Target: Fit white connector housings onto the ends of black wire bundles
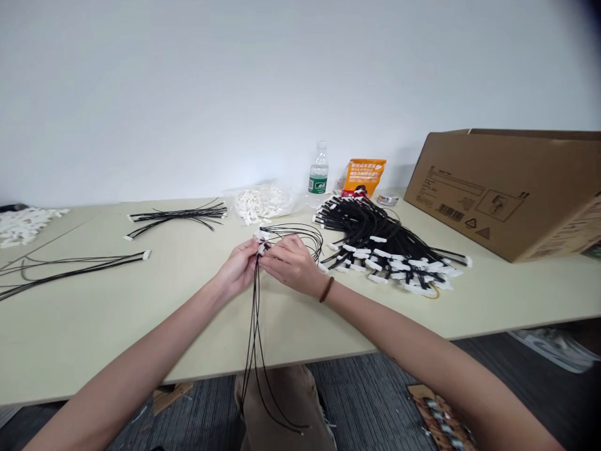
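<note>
My left hand (240,266) and my right hand (292,263) meet above the middle of the pale table (94,319). Both pinch a thin bundle of black wires (256,326) near a small white connector (261,237). The wires hang down past the table's front edge over my lap, and a loop of them curls behind my right hand. A brown band sits on my right wrist. A big heap of black wires with white connectors (385,247) lies just right of my right hand.
A bag of white connectors (260,202), a water bottle (318,175) and an orange packet (364,176) stand at the back. A cardboard box (511,188) fills the right. More wire bundles (176,217) and loose wires (70,268) lie at the left, with white parts (23,224) at the far left.
</note>
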{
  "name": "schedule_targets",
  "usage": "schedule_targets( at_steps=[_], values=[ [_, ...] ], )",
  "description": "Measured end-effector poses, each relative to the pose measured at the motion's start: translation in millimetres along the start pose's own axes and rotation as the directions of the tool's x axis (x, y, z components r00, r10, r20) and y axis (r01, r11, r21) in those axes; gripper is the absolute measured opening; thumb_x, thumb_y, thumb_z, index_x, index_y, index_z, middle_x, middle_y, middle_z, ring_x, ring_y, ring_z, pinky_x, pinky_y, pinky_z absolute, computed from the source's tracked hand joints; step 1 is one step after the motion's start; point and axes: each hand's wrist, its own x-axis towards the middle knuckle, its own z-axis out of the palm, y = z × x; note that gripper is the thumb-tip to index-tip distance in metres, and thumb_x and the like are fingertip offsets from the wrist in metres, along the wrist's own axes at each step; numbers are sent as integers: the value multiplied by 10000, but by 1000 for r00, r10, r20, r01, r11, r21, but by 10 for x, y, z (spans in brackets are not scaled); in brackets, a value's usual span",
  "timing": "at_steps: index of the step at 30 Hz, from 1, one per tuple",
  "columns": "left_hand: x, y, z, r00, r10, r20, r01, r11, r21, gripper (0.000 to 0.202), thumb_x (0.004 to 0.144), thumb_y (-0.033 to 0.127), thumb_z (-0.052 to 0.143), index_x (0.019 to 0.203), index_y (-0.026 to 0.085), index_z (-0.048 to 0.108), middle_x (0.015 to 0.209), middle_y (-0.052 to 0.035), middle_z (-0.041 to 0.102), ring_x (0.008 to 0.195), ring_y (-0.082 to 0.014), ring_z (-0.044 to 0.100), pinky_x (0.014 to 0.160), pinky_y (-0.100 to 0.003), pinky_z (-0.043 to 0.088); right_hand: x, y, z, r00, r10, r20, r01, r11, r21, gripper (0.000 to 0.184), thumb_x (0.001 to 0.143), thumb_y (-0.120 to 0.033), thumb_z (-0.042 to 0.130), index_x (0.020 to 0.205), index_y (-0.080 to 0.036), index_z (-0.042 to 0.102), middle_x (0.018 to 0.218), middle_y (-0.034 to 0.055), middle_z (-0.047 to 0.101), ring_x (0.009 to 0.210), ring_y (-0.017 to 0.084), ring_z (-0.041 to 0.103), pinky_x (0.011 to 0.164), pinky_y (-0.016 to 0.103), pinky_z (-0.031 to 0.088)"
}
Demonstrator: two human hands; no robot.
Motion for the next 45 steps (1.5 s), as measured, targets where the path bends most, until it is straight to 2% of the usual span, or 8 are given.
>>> schedule_targets(
  at_steps=[3,9,13,16,32,45],
  values=[
    [-6,0,6,1000,7,8,-7,1000,12,92,745,124,574,663,111,614,605,-21,587,553,-74,508,575,-181,420,1,-5,0,1000,-4,-30,3,1000,-10,146,878,-203,482,777,-194,587,747,-10,601,777,125,465,781,297,327],
    [-26,5,15,1000,15,22,-14,1000,-12,91,746,105,570,662,102,606,564,-5,561,527,-63,503,549,-161,416,-1,-19,0,1000,26,13,-26,999,-22,173,887,-204,464,762,-199,585,744,-11,599,766,121,466,770,296,320],
    [-42,22,30,1000,5,15,-5,1000,-13,101,760,106,553,671,99,599,583,-14,581,536,-67,514,541,-159,416,1,-23,3,999,20,-31,-21,1000,-22,164,878,-203,482,750,-193,584,724,-18,597,754,118,465,760,287,322],
    [-51,26,38,1000,-8,4,8,1000,-12,124,773,111,536,665,100,597,558,-7,569,515,-65,502,531,-160,416,-1,-21,10,1000,19,-23,-20,999,-27,165,881,-203,480,754,-193,585,725,-18,598,754,114,466,759,283,322],
    [12,-45,-45,1000,-14,22,13,1000,12,85,755,160,573,709,99,610,597,-20,596,543,-72,520,544,-165,419,-35,6,40,995,-83,56,88,991,-99,146,877,-157,458,851,-211,591,819,-9,614,814,132,464,767,304,327],
    [33,-49,-43,999,32,27,-31,999,-22,52,739,112,582,699,98,612,627,-15,599,569,-62,506,574,-158,413,-62,60,63,991,-134,-5,132,985,-110,126,864,-127,472,843,-178,585,821,-5,620,787,118,481,808,289,364]
  ],
)
